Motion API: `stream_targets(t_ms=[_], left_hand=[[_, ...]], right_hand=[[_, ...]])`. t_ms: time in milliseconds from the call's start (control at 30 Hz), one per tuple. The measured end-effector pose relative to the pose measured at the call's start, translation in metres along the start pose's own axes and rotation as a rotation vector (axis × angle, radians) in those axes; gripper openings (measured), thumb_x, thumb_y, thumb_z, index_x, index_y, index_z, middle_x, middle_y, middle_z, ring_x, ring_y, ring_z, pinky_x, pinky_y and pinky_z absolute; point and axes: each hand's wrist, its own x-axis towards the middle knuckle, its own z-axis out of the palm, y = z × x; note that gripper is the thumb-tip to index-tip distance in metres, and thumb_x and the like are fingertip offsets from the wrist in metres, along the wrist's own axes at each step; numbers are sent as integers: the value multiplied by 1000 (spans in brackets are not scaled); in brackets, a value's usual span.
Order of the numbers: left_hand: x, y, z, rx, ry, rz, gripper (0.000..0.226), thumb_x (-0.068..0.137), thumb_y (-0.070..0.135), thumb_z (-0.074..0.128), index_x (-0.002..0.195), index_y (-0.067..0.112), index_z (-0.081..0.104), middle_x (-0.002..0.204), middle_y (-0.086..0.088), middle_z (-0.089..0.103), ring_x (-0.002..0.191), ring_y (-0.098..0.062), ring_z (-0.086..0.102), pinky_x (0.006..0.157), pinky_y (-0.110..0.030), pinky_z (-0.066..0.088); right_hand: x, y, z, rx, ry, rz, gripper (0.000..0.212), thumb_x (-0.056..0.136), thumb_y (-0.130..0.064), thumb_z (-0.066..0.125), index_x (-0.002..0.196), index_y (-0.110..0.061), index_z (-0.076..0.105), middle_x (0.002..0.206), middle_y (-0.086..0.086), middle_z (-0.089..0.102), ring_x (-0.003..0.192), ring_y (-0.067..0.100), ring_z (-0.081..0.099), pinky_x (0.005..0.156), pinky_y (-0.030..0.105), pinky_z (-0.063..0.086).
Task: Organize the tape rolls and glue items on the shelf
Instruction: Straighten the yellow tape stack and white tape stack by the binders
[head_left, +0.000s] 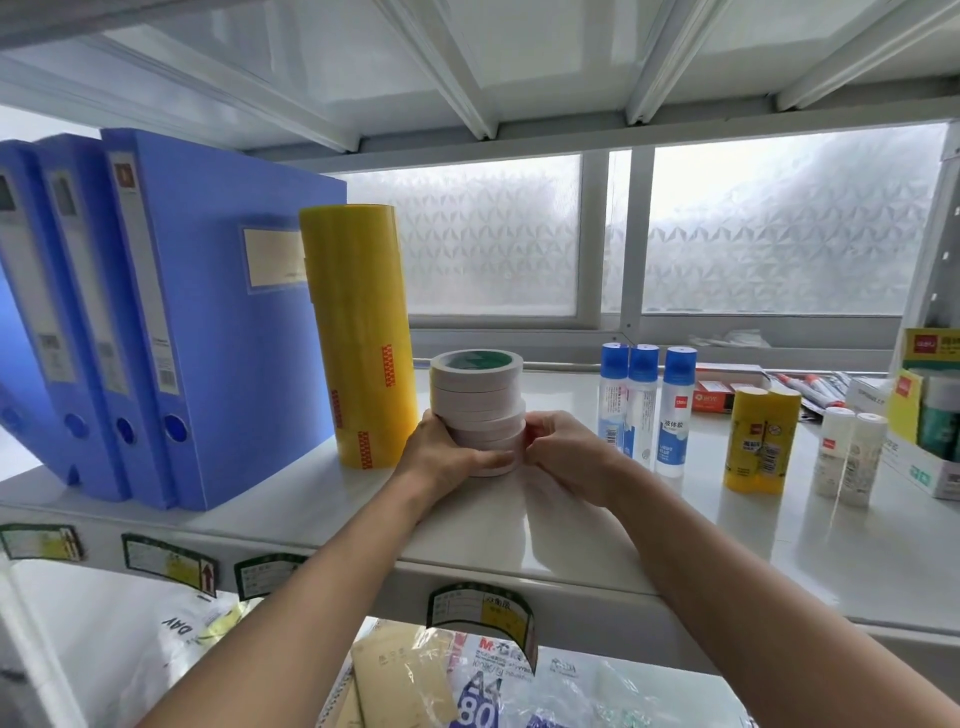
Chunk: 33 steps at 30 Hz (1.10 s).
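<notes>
Tape stack (478, 405) stands on the shelf (571, 530), just right of the yellow rolls (358, 332), with the glue bottles (644, 405) farther right. Left hand (447, 457) and right hand (561, 457) curl round its lower rolls, one on each side. Lower rolls sit offset from the upper ones. My call: squeeze evenly from both sides to true the column, base flat on the shelf, let go slowly, no nudging the yellow rolls.

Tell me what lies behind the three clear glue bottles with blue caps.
Behind the three blue-capped glue bottles, flat red-and-white boxes lie on the white shelf, with the frosted window beyond. The bottles cover anything straight behind them.
</notes>
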Motion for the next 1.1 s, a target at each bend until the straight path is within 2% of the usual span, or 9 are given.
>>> stream_targets(t_ms=[167, 300, 433, 567, 633, 733, 800, 967, 1100], left_hand=[[-2, 1, 0, 16, 0, 6, 85, 41, 49, 93, 115, 17, 66, 106, 4, 72, 97, -12, 66, 90, -32, 55], [-1, 2, 1, 23, 9, -12, 82, 44, 48, 93, 115, 18, 66, 109, 4, 71, 98, -13, 65, 90, -32, 54], [-3, 3, 1, 55, 27, -2, 82, 47, 46, 93, 117, 16, 65, 109, 4, 69, 100, -13, 64, 86, -26, 53], [-4, 3, -7, 59, -31, -22, 100, 25, 53, 91, 113, 14, 66, 107, 1, 72, 96, -14, 67, 88, -31, 56], [-4, 3, -9, 86, -50, -26, 103, 20, 54, 90, 112, 12, 68, 106, 0, 73, 95, -14, 67, 89, -34, 56], [-6, 4, -9, 111, -48, -40, 103, 22, 57, 90, 111, 12, 68, 106, 0, 73, 95, -16, 67, 88, -34, 57], [-8, 5, -8, 110, -43, -54, 102, 22, 57, 90, 111, 11, 68, 105, -1, 72, 94, -16, 67, 87, -35, 57], [-9, 6, -8, 106, -17, -74, 100, 21, 54, 89, 108, 9, 69, 103, -2, 72, 91, -17, 67, 85, -36, 58], [-7, 5, -6, 119, -8, -61, 84, 38, 40, 96, 110, 8, 67, 108, -5, 71, 93, -17, 66, 86, -32, 56]], right_hand=[[-1, -2, 1, 40, -2, 19, 33, 81, 20, 41, 97, 3, 65, 87, 15, 65, 79, 20, 65, 65, 20, 56], [0, -1, 3, 53, 1, 27, 37, 79, 21, 39, 102, 8, 64, 90, 17, 65, 83, 24, 65, 72, 24, 58], [-2, -4, 0, 82, -4, 49, 34, 83, 18, 39, 85, -2, 66, 87, 16, 65, 86, 29, 64, 81, 35, 56], [4, -1, -2, -79, 135, 158, 33, 84, 11, 39, 63, -9, 54, 67, 10, 50, 71, 29, 50, 65, 31, 44], [8, 1, -1, -122, 224, 182, 28, 78, 7, 40, 58, -11, 47, 66, 9, 42, 75, 30, 42, 68, 34, 37], [8, 3, -1, -73, 221, 174, 24, 79, 6, 43, 81, 12, 66, 81, 24, 60, 83, 39, 59, 80, 42, 56], [9, 3, -2, -57, 210, 168, 29, 84, 7, 44, 96, 13, 69, 99, 28, 68, 97, 40, 65, 90, 46, 56], [9, 4, -1, -103, 219, 165, 30, 88, 6, 43, 99, 8, 71, 105, 28, 68, 95, 36, 66, 91, 47, 54], [12, 5, -2, -108, 251, 186, 27, 86, 4, 45, 97, 11, 68, 100, 28, 66, 93, 35, 63, 91, 43, 55]])
